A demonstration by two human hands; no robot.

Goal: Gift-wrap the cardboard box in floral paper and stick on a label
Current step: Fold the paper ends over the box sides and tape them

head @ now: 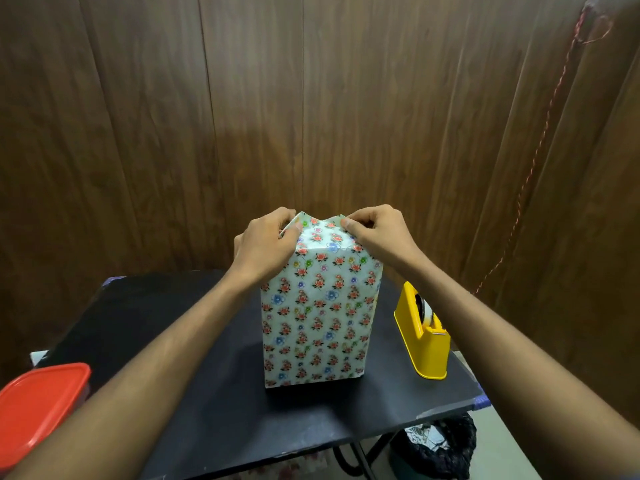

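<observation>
Nearest, at the lower left edge, a red-lidded container (40, 407) is cut off by the frame, so its contents cannot be told. Below the black table (214, 427), a black bin bag (440, 448) shows only in part, with something pale crumpled inside that is hard to make out.

On the table the cardboard box (320, 320) stands upright near the middle, its visible sides already covered in floral paper (311, 341); no bare cardboard shows. A yellow tape dispenser (420, 332) sits just beside it on the right, apart from it.

At the top, the left hand (266, 242) pinches the paper at the left corner, fingers curled over the fold, and the right hand (374, 233) pinches the right corner the same way. Between them 2 paper points stand up, so the top end looks only part folded.

The risks, as I judge them: with both hands busy, letting go to reach for tape could let the flaps spring open. Pulling unevenly could tear the thin paper at a corner or skew the crease. Pressing down off-centre on so tall a box could tip it.

Hidden: the far side of the box, its top face under the hands, and any seam or tape. No label can be seen anywhere. Beyond is only a wooden panel wall (311, 98).
</observation>
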